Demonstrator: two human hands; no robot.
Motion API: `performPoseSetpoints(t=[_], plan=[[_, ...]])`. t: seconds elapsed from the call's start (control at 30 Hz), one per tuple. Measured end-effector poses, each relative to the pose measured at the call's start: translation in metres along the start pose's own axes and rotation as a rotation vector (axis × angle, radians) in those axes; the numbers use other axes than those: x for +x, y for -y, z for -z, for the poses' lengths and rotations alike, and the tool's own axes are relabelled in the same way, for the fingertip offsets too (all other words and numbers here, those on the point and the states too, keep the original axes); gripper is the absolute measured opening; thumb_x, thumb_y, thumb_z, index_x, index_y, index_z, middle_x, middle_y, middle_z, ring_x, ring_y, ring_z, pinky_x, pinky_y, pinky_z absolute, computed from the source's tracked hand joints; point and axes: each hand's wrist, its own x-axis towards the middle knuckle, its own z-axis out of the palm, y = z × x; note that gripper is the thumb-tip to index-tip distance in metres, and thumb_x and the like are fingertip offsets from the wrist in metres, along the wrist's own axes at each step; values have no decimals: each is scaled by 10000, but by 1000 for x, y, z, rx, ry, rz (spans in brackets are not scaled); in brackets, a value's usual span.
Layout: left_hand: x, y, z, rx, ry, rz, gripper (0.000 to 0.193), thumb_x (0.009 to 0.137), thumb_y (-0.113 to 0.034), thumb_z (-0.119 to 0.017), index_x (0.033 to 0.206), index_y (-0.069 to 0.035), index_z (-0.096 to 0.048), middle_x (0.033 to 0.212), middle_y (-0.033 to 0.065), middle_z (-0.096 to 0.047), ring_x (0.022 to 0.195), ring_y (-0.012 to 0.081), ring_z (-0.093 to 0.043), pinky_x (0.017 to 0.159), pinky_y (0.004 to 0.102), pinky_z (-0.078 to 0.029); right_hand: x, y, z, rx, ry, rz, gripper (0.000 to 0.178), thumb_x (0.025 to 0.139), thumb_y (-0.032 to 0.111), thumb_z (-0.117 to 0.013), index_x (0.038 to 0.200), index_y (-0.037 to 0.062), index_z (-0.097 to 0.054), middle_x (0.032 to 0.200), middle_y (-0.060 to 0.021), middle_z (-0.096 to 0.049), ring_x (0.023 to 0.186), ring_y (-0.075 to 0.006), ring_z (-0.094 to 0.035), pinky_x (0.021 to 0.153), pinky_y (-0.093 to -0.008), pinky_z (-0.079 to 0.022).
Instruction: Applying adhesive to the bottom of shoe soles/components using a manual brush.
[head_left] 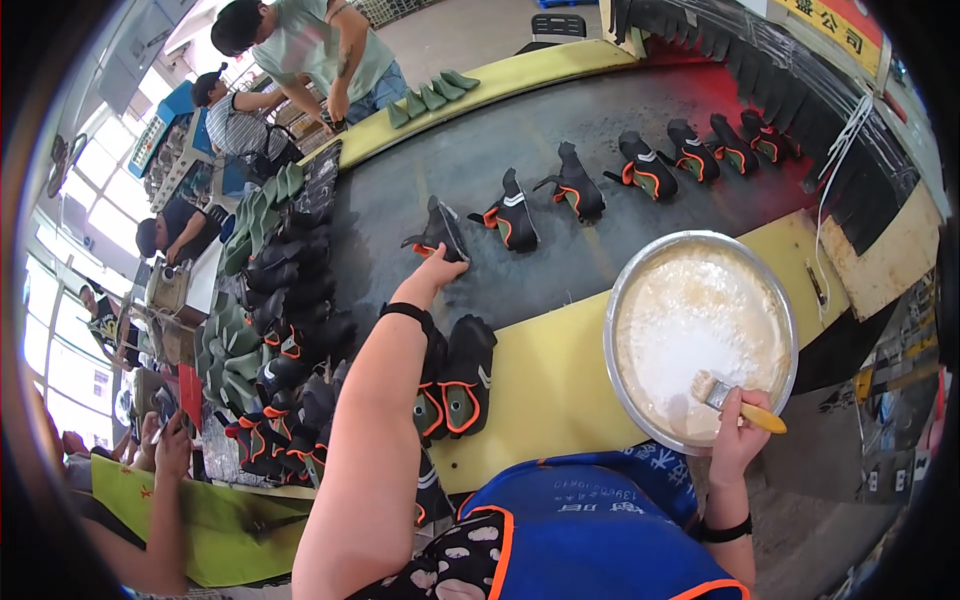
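Observation:
My left hand (437, 270) reaches out over the dark belt, its fingers closed on the near end of a black shoe upper with orange trim (438, 228). In my right hand (738, 436) is a flat paintbrush (766, 419) with a yellow handle. Its pale bristles are over the white paste (690, 340) in a round metal basin (612, 350); whether they touch the paste I cannot tell. Two more black shoes with orange trim (466, 375) stand side by side by my left forearm. Farther right along the belt runs a row of similar shoe uppers (576, 188).
A yellow ledge (545, 385) borders the dark belt (480, 290) on my side. Piled black and green shoe parts (265, 270) crowd the left. Several green pieces (432, 97) line the far ledge, near a standing person (320, 60). A white cable (828, 190) hangs at right.

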Motion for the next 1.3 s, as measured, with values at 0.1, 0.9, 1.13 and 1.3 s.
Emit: performPoseSetpoints(t=[0.1,0.9,1.13,1.3], plan=[[-35,-30,9,-37,199,29,801,863,-492,-698,1540,-201,-383,1465,147,-512,1317,361,-509,967,551,-467,0,-3,-1,-1,-25,50,132,986,45,-594,872,28,-530,792,-7,-503,664,-62,-487,617,-212,-402],[-291,-28,-103,453,332,-573,774,780,-403,-794,1471,-322,-452,1030,196,-638,981,374,-667,849,437,-547,-7,-5,-1,125,-88,14,83,984,66,-620,943,7,-580,773,-14,-577,661,-44,-531,621,-190,-430],[-284,21,-73,-94,209,-324,816,853,-272,-788,1535,-183,-351,1401,227,-518,1213,354,-575,1018,396,-468,-6,-9,2,107,-64,-7,83,978,62,-626,979,-13,-589,825,-43,-606,719,-82,-575,664,-222,-466],[-323,23,-81,504,-246,-353,622,898,-303,-687,1470,-237,-451,1350,269,-480,1159,425,-580,958,454,-513,-6,-7,2,18,-136,-126,138,978,129,-637,976,-8,-617,801,-40,-614,704,-83,-557,654,-226,-451]])
